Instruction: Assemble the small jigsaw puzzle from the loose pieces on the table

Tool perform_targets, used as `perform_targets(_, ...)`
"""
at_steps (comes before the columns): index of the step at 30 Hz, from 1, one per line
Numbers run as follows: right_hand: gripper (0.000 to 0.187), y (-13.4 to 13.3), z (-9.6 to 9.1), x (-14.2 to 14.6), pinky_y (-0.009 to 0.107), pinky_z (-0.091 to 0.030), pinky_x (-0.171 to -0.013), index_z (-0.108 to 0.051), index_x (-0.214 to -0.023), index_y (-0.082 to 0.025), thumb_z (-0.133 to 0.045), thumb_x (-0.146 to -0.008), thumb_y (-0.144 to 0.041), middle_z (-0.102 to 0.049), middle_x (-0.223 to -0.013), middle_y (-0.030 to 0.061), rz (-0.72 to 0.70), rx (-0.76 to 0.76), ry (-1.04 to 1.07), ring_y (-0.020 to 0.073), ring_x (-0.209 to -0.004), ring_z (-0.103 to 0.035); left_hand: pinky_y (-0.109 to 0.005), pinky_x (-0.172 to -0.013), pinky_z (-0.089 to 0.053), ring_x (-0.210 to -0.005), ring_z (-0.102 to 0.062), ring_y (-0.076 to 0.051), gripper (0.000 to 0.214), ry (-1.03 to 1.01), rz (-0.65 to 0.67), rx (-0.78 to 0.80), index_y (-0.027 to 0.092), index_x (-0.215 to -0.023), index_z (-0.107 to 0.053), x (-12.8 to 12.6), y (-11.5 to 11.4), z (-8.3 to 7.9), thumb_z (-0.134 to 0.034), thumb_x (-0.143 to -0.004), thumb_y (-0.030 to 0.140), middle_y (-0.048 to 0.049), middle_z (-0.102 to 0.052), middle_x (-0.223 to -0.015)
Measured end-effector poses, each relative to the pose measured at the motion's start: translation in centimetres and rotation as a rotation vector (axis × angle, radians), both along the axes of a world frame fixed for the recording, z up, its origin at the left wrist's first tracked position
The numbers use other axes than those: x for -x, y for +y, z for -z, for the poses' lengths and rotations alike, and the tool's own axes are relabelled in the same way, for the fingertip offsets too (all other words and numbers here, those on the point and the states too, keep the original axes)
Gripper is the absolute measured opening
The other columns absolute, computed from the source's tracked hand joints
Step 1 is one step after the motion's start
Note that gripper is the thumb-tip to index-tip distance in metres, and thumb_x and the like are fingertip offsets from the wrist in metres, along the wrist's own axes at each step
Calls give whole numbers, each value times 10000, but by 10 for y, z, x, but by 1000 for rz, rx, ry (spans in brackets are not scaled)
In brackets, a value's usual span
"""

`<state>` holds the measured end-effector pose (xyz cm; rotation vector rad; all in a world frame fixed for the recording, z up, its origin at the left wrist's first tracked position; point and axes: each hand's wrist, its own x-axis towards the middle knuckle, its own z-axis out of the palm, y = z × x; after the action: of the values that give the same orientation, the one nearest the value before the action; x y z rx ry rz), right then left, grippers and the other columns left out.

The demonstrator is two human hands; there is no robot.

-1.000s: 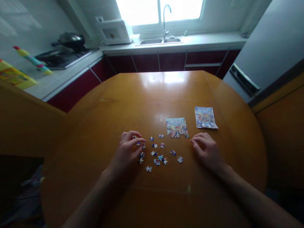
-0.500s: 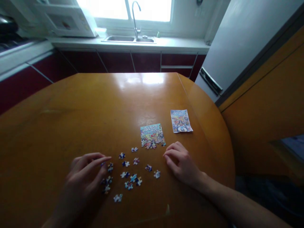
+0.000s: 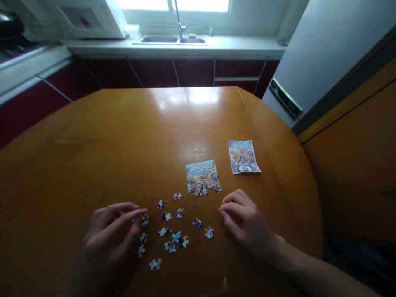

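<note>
Several loose puzzle pieces (image 3: 173, 231) lie scattered on the round wooden table (image 3: 123, 136) between my hands. My left hand (image 3: 109, 231) rests at their left edge, its thumb and forefinger pinched around a small piece (image 3: 136, 217). My right hand (image 3: 244, 225) lies on the table to the right of the pieces, fingers curled and together, with nothing visible in it. Just beyond it sits the partly assembled puzzle (image 3: 202, 177), ragged along its near edge. A printed picture sheet (image 3: 243, 156) lies to the right of that.
A kitchen counter with a sink (image 3: 171, 39) and tap runs under the window behind the table. A microwave (image 3: 89, 18) stands at the back left. A grey fridge (image 3: 309, 62) and a wooden panel (image 3: 355, 156) stand close at the right.
The view has swung to the right, then tilted slightly, so the pieces sit lower and further left in frame. My left fingers have stretched out over a piece. My right hand has stayed put.
</note>
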<state>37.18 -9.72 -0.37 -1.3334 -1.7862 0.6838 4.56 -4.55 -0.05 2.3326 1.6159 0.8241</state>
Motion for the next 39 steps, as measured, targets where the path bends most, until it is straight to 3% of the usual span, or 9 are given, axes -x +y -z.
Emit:
perform_targets(20, 147, 1, 0, -1, 364, -489, -744, -674, -871, -198, -549, -923, -141, -647, -881, 57, 15, -2, 3, 196, -859, -552, -491, -798, -527, -954, -610, -286, 154, -39, -33, 39, 421, -967, -720, -1, -1, 1, -605, -878, 368, -8, -640, -1090)
perform_targets(26, 139, 2, 4, -2, 363, -485, -756, -655, -856, -189, -548, -934, -145, -639, -883, 57, 21, 6, -33, 197, -867, -550, -462, -783, -540, -920, -612, -268, 145, -32, -25, 18, 383, -976, -722, 0, -1, 0, -625, -878, 343, -14, -649, -1062)
perform_targets(33, 119, 4, 11, -8, 406, -493, -771, -655, -891, -204, -550, -941, -176, -643, -908, 79, 142, -60, -179, 230, -882, -552, -401, -802, -528, -968, -587, -244, 164, 6, 56, -33, 285, -1018, -724, 6, 3, -3, -621, -896, 247, -47, -644, -1041)
perform_targets(39, 96, 4, 17, -10, 424, -504, -800, -681, -951, -191, -588, -929, -199, -645, -943, 92, 126, -96, -224, 248, -918, -564, -406, -884, -506, -990, -590, -225, 135, -25, -33, -56, 269, -992, -714, 19, 13, -6, -594, -931, 261, -34, -634, -1021)
